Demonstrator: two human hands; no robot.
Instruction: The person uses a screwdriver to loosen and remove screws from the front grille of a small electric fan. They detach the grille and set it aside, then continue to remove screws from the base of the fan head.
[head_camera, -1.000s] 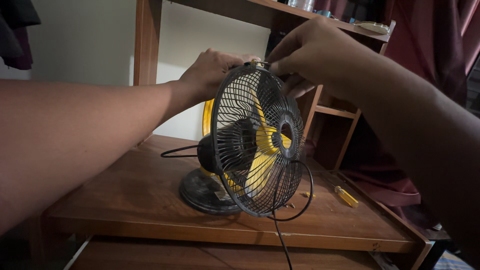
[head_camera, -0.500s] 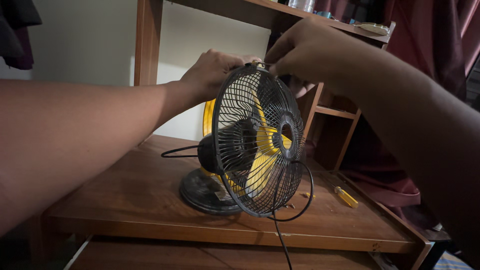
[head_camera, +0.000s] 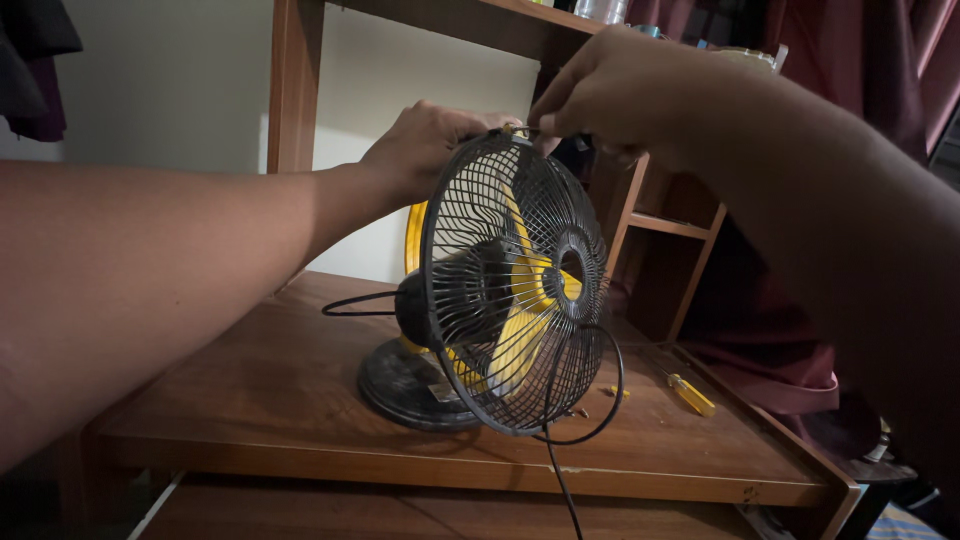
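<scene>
- a small table fan (head_camera: 505, 290) with a black wire cage and yellow blades stands on its round black base (head_camera: 405, 385), roughly in the middle of a brown wooden desk (head_camera: 250, 390).
- the left hand (head_camera: 425, 145) comes in from the left and is curled over the top rear of the cage, gripping the rim where the two halves of the grille meet.
- the right hand (head_camera: 610, 90) reaches in from the right; its thumb and forefinger are pinched together on a small metal clip or screw (head_camera: 517, 128) at the very top of the rim. too small and dim to say which it is.
- both hands touch the fan at the top, close to each other.
- a black cord (head_camera: 585, 420) loops in front of the cage and hangs over the desk's front edge.
- a yellow-handled screwdriver (head_camera: 690, 393) lies on the desk to the right of the fan, well apart from the hands.
- a few tiny screws (head_camera: 580, 411) lie on the wood just beside the base.
- a wooden shelf unit (head_camera: 660, 225) rises behind the fan.
</scene>
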